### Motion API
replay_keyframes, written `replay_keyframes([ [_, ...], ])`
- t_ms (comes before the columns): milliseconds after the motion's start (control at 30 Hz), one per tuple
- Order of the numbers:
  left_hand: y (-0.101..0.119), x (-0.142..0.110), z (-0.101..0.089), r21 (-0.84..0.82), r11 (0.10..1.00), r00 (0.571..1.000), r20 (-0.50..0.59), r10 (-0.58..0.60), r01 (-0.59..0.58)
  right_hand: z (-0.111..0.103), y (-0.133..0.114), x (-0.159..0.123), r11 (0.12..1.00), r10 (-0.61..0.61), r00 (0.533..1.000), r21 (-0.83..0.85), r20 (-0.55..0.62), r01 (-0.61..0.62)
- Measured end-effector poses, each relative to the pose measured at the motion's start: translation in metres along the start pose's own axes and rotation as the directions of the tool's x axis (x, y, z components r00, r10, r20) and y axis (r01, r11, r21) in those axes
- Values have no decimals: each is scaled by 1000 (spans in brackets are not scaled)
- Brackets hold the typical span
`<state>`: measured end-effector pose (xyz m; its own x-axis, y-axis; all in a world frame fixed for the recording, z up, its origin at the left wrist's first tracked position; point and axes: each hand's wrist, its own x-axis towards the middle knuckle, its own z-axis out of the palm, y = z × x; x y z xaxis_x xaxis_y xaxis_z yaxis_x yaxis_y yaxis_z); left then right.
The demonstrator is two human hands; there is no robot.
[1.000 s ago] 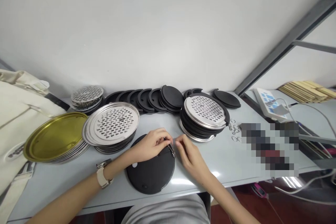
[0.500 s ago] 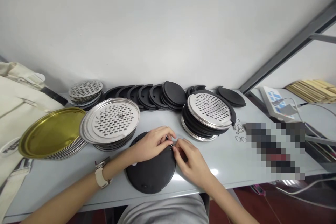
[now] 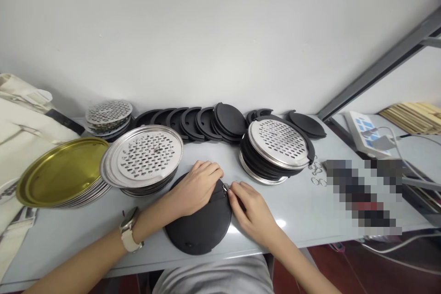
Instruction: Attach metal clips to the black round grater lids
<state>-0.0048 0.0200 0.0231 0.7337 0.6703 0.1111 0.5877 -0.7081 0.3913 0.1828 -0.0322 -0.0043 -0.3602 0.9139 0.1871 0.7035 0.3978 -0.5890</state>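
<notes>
A round black plastic disc point(image 3: 203, 229) lies on the table in front of me. My left hand point(image 3: 198, 189) rests over its upper part, fingers curled together at the far rim. A small shiny metal ring point(image 3: 225, 187) shows at the disc's upper right edge, partly hidden. My right hand point(image 3: 253, 213) pinches at that ring with thumb and forefinger, beside the rim. Spare metal rings point(image 3: 319, 182) lie loose farther right on the table.
Behind my hands stand a stack topped by a perforated steel grater plate point(image 3: 146, 154), gold trays point(image 3: 62, 170), and black discs with another grater plate point(image 3: 278, 142). Black discs point(image 3: 229, 119) line the wall. A power strip point(image 3: 365, 131) is at right.
My left hand has turned palm-down and its fingers have closed in, uncovering more of the metal ring. My right hand stays almost in place. The view has shifted slightly.
</notes>
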Motion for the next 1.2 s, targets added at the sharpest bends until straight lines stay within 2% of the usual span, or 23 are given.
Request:
replay_keyframes([
  [233, -2, 2, 2, 13, 997, 997, 1, -71, 71, 3, 1, 1, 999, -16, 1000, -46, 10, 16],
  [433, -3, 1, 2, -116, 984, 988, -55, -145, 138, 4, 2, 0, 997, -8, 1000, -74, 23, 9],
  [567, -3, 3, 4, -76, 974, 974, -62, -217, 213, 4, 3, -1, 998, 5, 999, -64, 40, -3],
  [933, -4, 5, 13, 36, 975, 974, -59, -218, 220, 4, 4, 0, 995, -12, 998, -99, 69, 19],
  [1067, -4, 4, 12, 12, 977, 976, -54, -211, 212, 3, 5, 0, 995, -13, 996, -93, 84, 20],
  [1200, -4, 5, 11, -59, 962, 960, -70, -271, 267, 2, 7, 0, 997, -16, 995, -73, 102, 23],
])
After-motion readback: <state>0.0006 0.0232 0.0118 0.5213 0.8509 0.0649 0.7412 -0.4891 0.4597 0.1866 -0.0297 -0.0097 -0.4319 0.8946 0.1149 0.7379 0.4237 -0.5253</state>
